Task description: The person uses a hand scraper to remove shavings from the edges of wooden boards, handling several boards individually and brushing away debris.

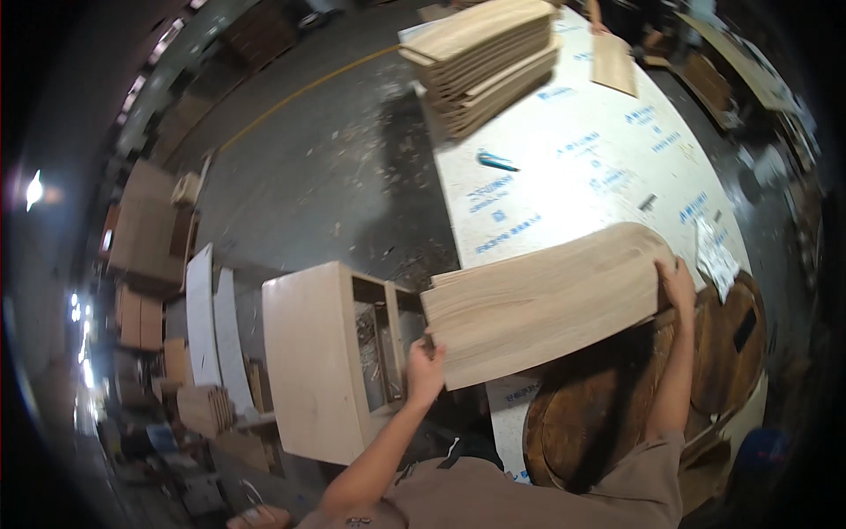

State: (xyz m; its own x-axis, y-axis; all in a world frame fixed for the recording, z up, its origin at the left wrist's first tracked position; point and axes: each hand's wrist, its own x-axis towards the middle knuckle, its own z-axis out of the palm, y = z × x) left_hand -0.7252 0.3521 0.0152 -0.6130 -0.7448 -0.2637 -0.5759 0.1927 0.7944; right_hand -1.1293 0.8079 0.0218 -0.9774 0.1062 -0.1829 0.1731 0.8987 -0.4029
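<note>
A long, curved wooden panel [546,309] with pale grain stretches between my two hands over the near part of the white-topped table [564,203]. My left hand [426,368] grips its left end, fingers curled round the edge. At the right end my right hand [677,284] holds the rim, thumb on top and some fingers hidden. Edges of at least one more panel [476,271] show behind its far left side; whether it is held too, I cannot tell.
A tall stack of similar panels [493,62] stands at the table's far end. A blue utility knife [498,161] and crumpled white paper [716,256] lie on the tabletop. Dark round wooden pieces [723,353] sit near right, a cabinet frame [317,361] left. Another person's hand [598,26] touches a board [614,66].
</note>
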